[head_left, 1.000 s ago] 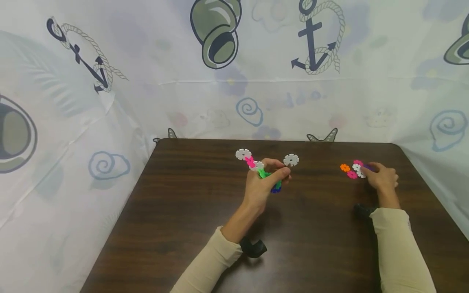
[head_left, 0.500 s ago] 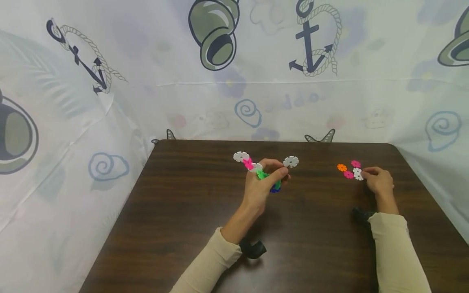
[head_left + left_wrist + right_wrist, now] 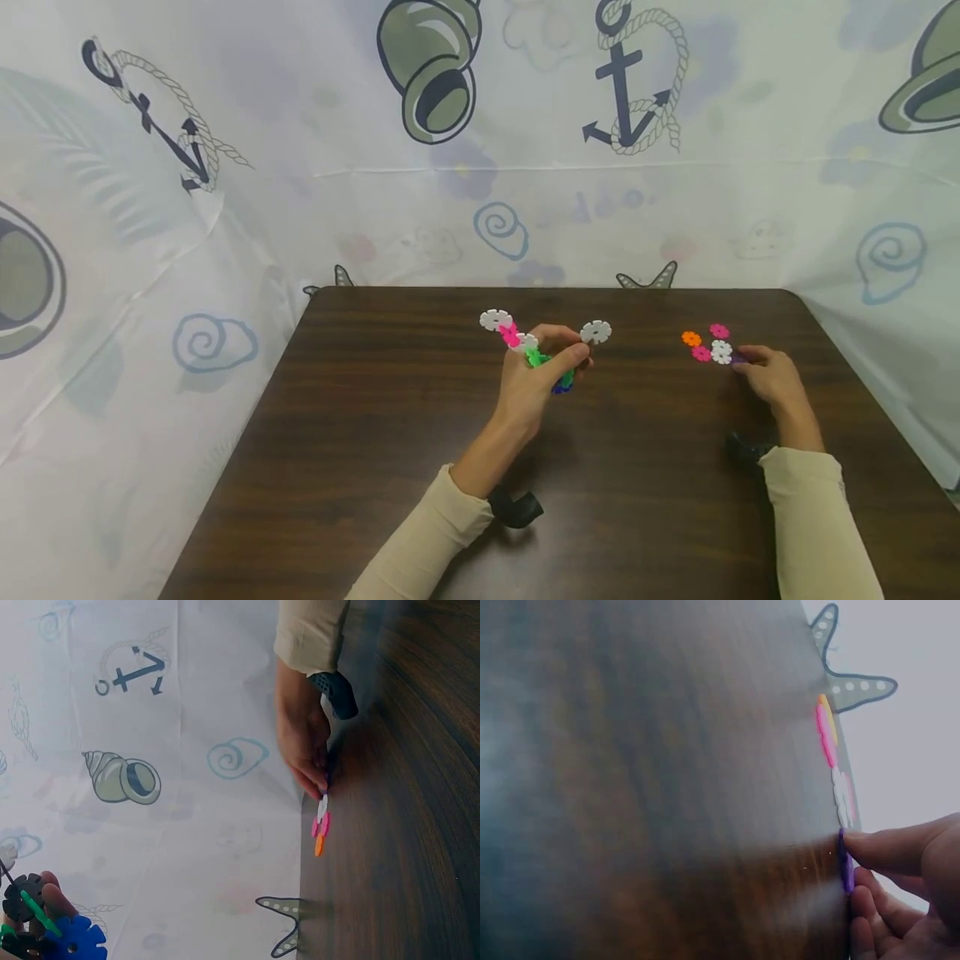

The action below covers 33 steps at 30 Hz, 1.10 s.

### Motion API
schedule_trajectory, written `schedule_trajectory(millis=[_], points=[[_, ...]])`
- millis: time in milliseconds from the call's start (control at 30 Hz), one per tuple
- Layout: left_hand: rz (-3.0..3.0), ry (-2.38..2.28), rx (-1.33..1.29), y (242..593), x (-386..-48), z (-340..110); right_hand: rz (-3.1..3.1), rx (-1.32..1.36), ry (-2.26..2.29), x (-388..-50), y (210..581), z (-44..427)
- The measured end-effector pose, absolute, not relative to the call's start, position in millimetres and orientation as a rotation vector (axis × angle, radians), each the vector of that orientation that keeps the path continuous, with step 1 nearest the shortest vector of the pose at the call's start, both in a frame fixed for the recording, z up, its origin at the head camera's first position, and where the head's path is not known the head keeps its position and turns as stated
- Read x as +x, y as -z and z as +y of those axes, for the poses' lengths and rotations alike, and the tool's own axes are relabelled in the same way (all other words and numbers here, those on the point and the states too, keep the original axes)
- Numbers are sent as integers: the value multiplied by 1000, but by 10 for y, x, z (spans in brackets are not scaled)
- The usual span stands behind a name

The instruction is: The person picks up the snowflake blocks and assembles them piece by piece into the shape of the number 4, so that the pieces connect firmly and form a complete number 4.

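Observation:
My left hand point(image 3: 528, 379) holds a chain of joined notched plastic discs above the middle of the table. A white disc point(image 3: 496, 320), a pink disc point(image 3: 509, 335) and a green disc point(image 3: 537, 357) run along one side, and another white disc point(image 3: 596, 332) sticks out past the fingers. A blue disc point(image 3: 75, 941) and a black one point(image 3: 25, 898) show in the left wrist view. At the right, my right hand point(image 3: 776, 379) pinches a purple disc point(image 3: 845, 862) between thumb and fingers, beside the loose discs. The palm hides part of the chain.
Loose discs lie flat and close together on the dark wooden table point(image 3: 375, 433): an orange one point(image 3: 691, 338), pink ones point(image 3: 701, 353) and white ones point(image 3: 721, 352). A patterned white cloth point(image 3: 420, 208) hangs behind the table. Both wrists carry black straps.
My right hand has drawn back a little from the loose discs, and the white ones are less covered. The left hand stays nearly still with its chain. The head view has shifted slightly.

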<state>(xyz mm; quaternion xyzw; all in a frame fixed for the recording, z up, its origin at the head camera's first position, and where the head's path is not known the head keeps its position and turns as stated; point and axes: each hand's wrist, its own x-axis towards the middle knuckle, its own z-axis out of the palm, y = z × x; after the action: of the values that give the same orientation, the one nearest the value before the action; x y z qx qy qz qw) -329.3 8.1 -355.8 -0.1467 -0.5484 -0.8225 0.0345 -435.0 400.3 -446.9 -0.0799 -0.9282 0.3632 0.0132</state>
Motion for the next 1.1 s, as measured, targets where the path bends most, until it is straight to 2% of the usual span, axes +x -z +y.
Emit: schedule_trajectory(millis=[533,767,1100], points=[[-1748,2493,-410,3600,-3309,67,-3072,-436,-1014,-4119,4363,3718],[-1787,2473,-355,3601,-3311,82,-3041,-30,-1186,-4008,4142,3446],[-1734,2468,-340,3585,-3332,86,-2564,277,-1270,-3720,3350,2736]])
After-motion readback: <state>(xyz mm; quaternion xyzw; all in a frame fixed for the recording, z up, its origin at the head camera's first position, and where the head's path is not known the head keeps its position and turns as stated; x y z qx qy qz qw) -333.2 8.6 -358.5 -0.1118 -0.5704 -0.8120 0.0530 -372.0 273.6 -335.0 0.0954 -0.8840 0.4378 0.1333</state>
